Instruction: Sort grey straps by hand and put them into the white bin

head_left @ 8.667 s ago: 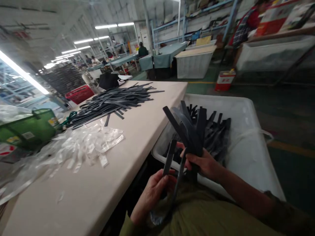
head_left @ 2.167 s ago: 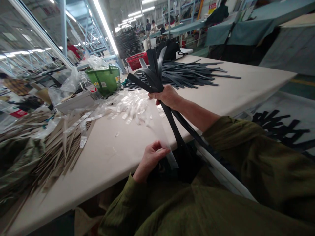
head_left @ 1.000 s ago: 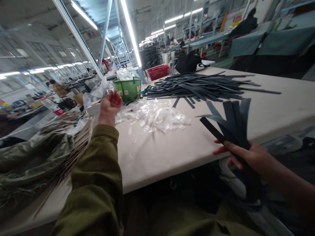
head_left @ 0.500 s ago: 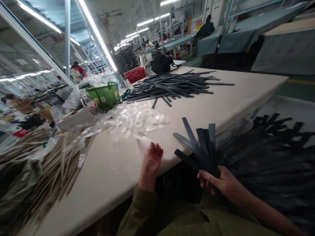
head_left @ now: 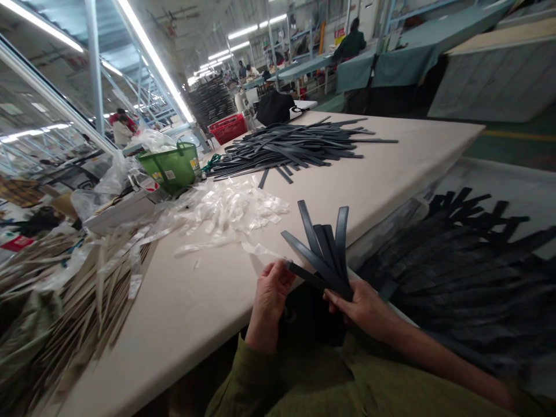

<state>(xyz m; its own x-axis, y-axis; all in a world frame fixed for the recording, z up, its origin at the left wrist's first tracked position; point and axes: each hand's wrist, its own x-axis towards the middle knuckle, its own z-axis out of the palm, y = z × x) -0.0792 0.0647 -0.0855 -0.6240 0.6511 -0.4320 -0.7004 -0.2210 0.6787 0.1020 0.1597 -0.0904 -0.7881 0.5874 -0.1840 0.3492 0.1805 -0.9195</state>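
My right hand grips a fanned bunch of dark grey flat straps at their lower ends, just off the front edge of the cream work table. My left hand is close to it, its fingertips at the end of one strap. A thin clear plastic sleeve runs from those fingers across the tabletop. Behind the hands, a loose heap of similar straps lies on the table, with a spread of clear plastic sleeves nearer me.
To my right, a white bin holds many dark straps. Bundled beige strips lie at the table's left side. A green basket, a red crate and a black bag stand beyond. Other people sit at tables farther back.
My left hand has come down from its raised, open position near the green basket to the strap ends. My right hand has brought the strap bunch closer to it, and the view has turned slightly.
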